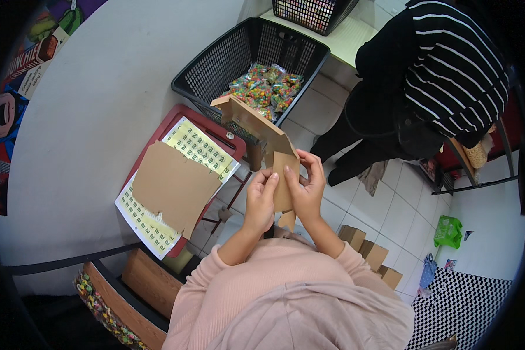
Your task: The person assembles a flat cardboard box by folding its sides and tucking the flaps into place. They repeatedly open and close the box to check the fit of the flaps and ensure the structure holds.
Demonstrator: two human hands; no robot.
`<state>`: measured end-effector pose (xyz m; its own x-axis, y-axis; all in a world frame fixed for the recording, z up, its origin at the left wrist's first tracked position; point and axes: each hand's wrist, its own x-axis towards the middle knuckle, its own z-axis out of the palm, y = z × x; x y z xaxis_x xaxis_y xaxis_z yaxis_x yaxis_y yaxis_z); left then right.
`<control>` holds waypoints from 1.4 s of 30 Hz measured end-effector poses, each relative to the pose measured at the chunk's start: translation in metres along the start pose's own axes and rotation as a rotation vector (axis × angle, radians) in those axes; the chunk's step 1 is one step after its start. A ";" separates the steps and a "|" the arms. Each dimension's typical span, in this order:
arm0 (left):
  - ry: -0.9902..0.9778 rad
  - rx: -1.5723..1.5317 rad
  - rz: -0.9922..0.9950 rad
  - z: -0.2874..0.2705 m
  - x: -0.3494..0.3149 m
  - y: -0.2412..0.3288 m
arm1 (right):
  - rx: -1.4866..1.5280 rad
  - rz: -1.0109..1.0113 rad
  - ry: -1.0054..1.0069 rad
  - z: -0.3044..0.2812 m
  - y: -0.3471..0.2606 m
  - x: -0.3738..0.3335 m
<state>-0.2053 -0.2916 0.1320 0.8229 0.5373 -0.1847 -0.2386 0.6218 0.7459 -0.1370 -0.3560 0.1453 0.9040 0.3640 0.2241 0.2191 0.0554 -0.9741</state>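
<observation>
In front of my body I hold a brown cardboard box (254, 123), partly folded, with its long side reaching up and to the left. My left hand (261, 197) pinches the left edge of a narrow upright flap, thumb on its face. On the other edge, my right hand (307, 189) grips the same flap, its thumb pressed flat against the card and its fingers curled behind. Both hands are closed on the cardboard. A small tab sticks out below them. The box's far side is hidden from me.
To the left, a red stool (178, 111) bears printed yellow label sheets (197, 143) and a flat cardboard piece (172, 185). Ahead stands a black basket (198, 76) with bagged colourful sweets (265, 87). A person in stripes (449, 64) stands at right. Small cardboard boxes (372, 255) lie on the floor.
</observation>
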 end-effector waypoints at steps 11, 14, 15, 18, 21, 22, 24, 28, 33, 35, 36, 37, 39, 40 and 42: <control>0.018 -0.007 0.029 0.000 0.003 -0.002 | 0.021 0.008 -0.006 0.005 0.006 0.002; 0.023 -0.028 -0.025 0.000 0.006 0.002 | 0.041 0.022 -0.013 0.005 0.009 0.005; 0.030 -0.045 -0.044 0.000 0.007 0.002 | 0.045 0.025 -0.001 0.006 0.009 0.006; 0.044 -0.110 -0.084 -0.001 0.010 0.001 | 0.055 0.031 0.005 0.006 0.012 0.008; 0.042 -0.182 -0.095 -0.002 0.012 -0.001 | 0.052 0.021 0.004 0.006 0.012 0.010; 0.036 -0.187 -0.095 -0.001 0.013 -0.001 | 0.050 0.016 0.005 0.005 0.012 0.011; 0.015 -0.191 -0.098 -0.001 0.016 -0.001 | 0.061 0.016 0.015 0.005 0.012 0.014; -0.018 -0.162 -0.092 -0.003 0.020 -0.003 | 0.061 0.012 0.032 0.005 0.013 0.016; -0.026 -0.129 -0.089 0.000 0.024 -0.003 | 0.074 0.022 0.035 0.003 0.014 0.019; -0.025 -0.131 -0.091 0.001 0.025 -0.002 | 0.075 0.025 0.034 0.002 0.015 0.020; -0.020 -0.126 -0.095 0.002 0.025 -0.002 | 0.075 0.027 0.034 0.001 0.015 0.021; -0.015 -0.120 -0.098 0.003 0.025 -0.001 | 0.075 0.029 0.033 0.001 0.016 0.021; -0.010 -0.111 -0.099 0.004 0.025 -0.002 | 0.066 0.013 0.039 0.001 0.017 0.020; -0.012 -0.108 -0.097 0.003 0.026 -0.003 | 0.062 0.005 0.041 0.001 0.017 0.020; -0.014 -0.077 -0.083 0.002 0.025 -0.004 | 0.059 0.013 0.034 0.002 0.018 0.020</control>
<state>-0.1830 -0.2817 0.1258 0.8485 0.4743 -0.2345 -0.2077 0.7062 0.6769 -0.1158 -0.3459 0.1324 0.9188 0.3336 0.2110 0.1858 0.1059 -0.9769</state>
